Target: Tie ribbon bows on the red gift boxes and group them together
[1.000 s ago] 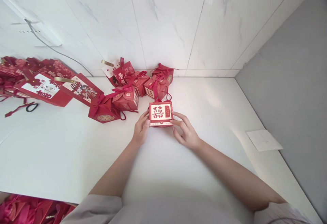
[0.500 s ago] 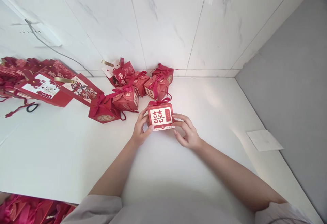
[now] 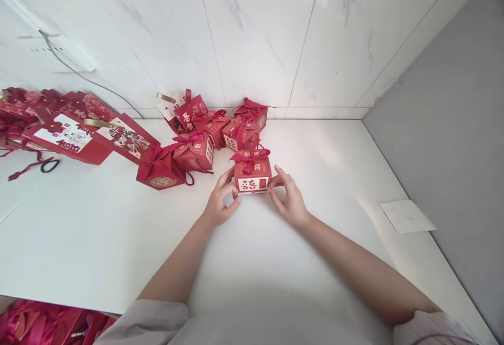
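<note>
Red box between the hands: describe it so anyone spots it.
On the white tabletop, look between the left hand and the right hand. There sits a red box with a ribbon bow on top and a pale front label. Unlike the boxes behind it, it alone has a hand at each side.

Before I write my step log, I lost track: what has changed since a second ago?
The ribboned box tipped from leaning back to upright, bow on top, shifting slightly right. The left hand and right hand stay at its sides; the other red boxes haven't moved.
</note>
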Tool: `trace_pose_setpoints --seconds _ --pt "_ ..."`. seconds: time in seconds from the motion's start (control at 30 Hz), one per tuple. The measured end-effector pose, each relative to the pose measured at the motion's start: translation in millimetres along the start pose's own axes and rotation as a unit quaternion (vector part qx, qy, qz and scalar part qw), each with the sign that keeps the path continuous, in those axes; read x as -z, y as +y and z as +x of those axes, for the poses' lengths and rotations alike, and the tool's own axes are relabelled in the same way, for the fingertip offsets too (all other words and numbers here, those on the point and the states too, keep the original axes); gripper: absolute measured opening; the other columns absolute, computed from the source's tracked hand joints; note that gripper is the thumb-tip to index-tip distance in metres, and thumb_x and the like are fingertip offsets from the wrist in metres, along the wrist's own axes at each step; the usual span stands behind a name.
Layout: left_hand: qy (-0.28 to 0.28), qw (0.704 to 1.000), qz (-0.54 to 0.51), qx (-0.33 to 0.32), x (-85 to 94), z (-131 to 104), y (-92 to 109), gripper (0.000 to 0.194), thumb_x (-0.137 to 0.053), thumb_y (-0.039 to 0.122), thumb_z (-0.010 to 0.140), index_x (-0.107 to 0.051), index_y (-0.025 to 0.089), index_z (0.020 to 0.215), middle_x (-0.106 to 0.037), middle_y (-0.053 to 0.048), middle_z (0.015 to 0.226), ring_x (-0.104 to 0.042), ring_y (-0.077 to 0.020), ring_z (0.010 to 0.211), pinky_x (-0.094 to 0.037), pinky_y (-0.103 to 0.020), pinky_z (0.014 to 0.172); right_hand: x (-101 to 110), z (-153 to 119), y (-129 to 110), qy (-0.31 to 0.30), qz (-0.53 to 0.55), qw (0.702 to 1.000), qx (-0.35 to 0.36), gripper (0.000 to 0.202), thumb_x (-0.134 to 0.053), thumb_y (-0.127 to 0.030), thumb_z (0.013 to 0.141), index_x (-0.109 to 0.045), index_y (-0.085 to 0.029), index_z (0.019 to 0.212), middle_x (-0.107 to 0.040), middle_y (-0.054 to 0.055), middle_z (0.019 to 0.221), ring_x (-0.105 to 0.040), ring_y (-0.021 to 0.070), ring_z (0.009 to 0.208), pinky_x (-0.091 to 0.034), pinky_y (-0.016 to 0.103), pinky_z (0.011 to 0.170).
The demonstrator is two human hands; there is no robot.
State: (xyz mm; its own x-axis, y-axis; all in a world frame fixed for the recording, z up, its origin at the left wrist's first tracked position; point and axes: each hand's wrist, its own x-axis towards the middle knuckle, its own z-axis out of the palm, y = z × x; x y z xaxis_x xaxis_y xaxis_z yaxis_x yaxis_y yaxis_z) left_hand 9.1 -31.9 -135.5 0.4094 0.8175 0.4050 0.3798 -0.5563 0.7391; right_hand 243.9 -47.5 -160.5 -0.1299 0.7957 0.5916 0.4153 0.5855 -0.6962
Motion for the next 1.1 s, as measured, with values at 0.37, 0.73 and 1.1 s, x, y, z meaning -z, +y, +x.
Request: trace_pose_setpoints --seconds 0.37,0.73,1.1 --pt "0.150 0.984 -0.034 0.090 -5.9 -6 -17 0.038 -0.053 0.037 0.093 -0.046 0.022 0.127 -0.061 -0.010 0.116 -0.060 -0.0230 0.109 -0.044 -0.042 0.100 5 0 -6 -0.065 0.090 0.994 0.025 0.044 -0.054 -0.019 0.093 -0.048 -0.027 0.136 -0.066 0.007 0.098 -0.063 0.0206 0.091 -0.054 0.039 0.083" --pt "0.156 0.986 0.001 0.057 -4.5 2 10 0.045 -0.062 0.034 0.088 -0.050 0.025 0.130 -0.044 -0.013 0.141 -0.041 -0.0279 0.134 -0.038 -0.050 0.110 2 4 -4 0.072 0.167 0.968 -0.173 0.028 -0.055 -0.039 0.094 -0.054 -0.025 0.117 -0.060 0.010 0.120 -0.056 0.0237 0.115 -0.048 0.043 0.095" --pt "0.256 0.951 -0.065 0.158 -10.7 1 5 0.042 -0.050 0.038 0.096 -0.045 0.029 0.136 -0.048 -0.009 0.143 -0.044 -0.0247 0.135 -0.035 -0.047 0.113 5 4 -4 0.063 0.294 0.931 -0.208 0.034 -0.046 -0.043 0.097 -0.048 -0.025 0.126 -0.062 0.000 0.077 -0.062 0.0206 0.083 -0.041 0.045 0.097"
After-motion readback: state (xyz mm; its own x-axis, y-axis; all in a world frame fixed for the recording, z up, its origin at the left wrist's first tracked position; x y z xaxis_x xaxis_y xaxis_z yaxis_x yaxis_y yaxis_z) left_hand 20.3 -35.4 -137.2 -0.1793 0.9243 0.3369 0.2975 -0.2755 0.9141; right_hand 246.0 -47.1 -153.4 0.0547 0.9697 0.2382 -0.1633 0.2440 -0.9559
